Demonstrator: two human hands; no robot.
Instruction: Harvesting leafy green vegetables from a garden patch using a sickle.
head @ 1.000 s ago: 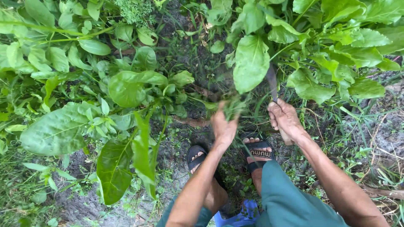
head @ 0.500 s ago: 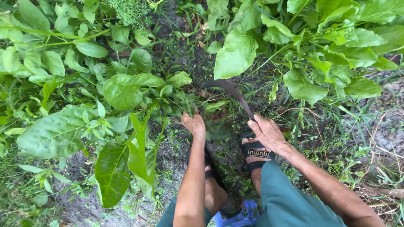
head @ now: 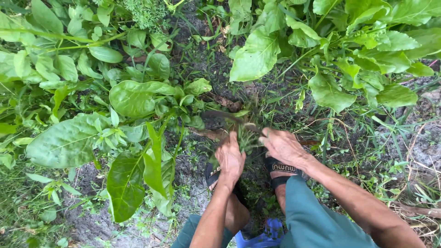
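Observation:
My left hand (head: pixel 231 158) is closed around a tuft of green weeds (head: pixel 246 137) growing from the dark soil just ahead of my feet. My right hand (head: pixel 282 144) sits right of the tuft and grips the handle of a dark curved sickle (head: pixel 219 115). The blade is motion-blurred and arcs leftward behind the tuft, close above the ground. The handle is hidden inside my fist. Both hands nearly touch around the weeds.
Large broad-leaved plants (head: pixel 133 97) crowd the left, and more leafy plants (head: pixel 328 89) fill the upper right. My feet wear black sandals (head: pixel 280 168), with teal trousers (head: pixel 317 220) below. Grass and bare sandy soil (head: pixel 425 147) lie to the right. A blue object (head: pixel 268 232) lies under my legs.
My left hand has come back down and right onto the weed tuft. My right hand dropped lower, and the sickle blade swung left and down behind the tuft.

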